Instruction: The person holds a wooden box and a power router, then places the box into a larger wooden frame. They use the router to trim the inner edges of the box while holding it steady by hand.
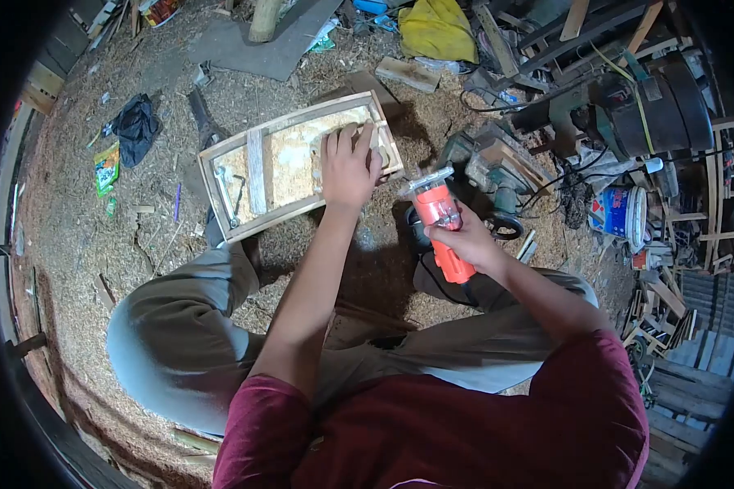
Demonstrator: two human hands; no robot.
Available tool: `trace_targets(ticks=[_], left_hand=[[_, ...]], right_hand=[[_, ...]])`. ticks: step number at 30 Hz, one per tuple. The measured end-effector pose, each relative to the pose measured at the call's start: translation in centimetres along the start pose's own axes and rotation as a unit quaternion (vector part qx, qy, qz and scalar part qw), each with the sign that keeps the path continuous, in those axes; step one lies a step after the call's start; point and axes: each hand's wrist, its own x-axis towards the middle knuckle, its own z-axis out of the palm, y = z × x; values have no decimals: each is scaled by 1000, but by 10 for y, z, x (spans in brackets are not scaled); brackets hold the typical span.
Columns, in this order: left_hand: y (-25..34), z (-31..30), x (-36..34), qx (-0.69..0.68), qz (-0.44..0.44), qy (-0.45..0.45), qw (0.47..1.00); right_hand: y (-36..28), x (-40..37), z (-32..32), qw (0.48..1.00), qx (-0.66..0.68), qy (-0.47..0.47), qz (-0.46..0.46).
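My left hand reaches over the near side of a shallow wooden tray, fingers apart and angled down at its right end. Whatever lies under the fingertips is hidden. Pale sawdust covers the tray's bottom, and a whitish wooden slat crosses it. A metal wrench lies in the left compartment. My right hand is wrapped around the orange body of a trim router, held above my right leg. Its flat metal base points away from me, just right of the tray.
A green-grey machine stands on the ground beyond the router, with a dark motor-like drum farther right. Cables run between them. A white-and-blue bucket and scrap wood are at right. A black bag lies at left on shavings.
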Motion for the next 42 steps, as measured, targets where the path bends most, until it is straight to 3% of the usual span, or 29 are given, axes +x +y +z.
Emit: trace_targets(ticks=[4, 10, 13, 17, 23, 25, 28, 35, 42], left_hand=[[0, 2, 3, -52, -51, -35, 997], [5, -2, 3, -39, 23, 31, 998], [0, -5, 6, -34, 18, -2, 999], [-10, -4, 12, 14, 4, 47, 999], [-20, -41, 20, 1, 65, -96, 993], [-15, -45, 9, -3, 54, -131, 990], [-23, -36, -1, 26, 59, -105, 992], [-34, -35, 7, 1, 70, -210, 975], [-22, -32, -11, 10, 65, -163, 984]], right_hand=[[2, -10, 7, 999, 37, 16, 34], [26, -6, 21, 995, 89, 43, 1], [30, -2, 20, 997, 57, 51, -9], [17, -12, 20, 995, 87, 52, 7], [9, -22, 19, 994, 92, 47, 41], [22, -17, 20, 994, 97, 59, -3], [22, -19, 19, 994, 94, 56, -15], [35, -14, 18, 995, 39, 73, -52], [32, -14, 15, 997, 28, 47, -48]])
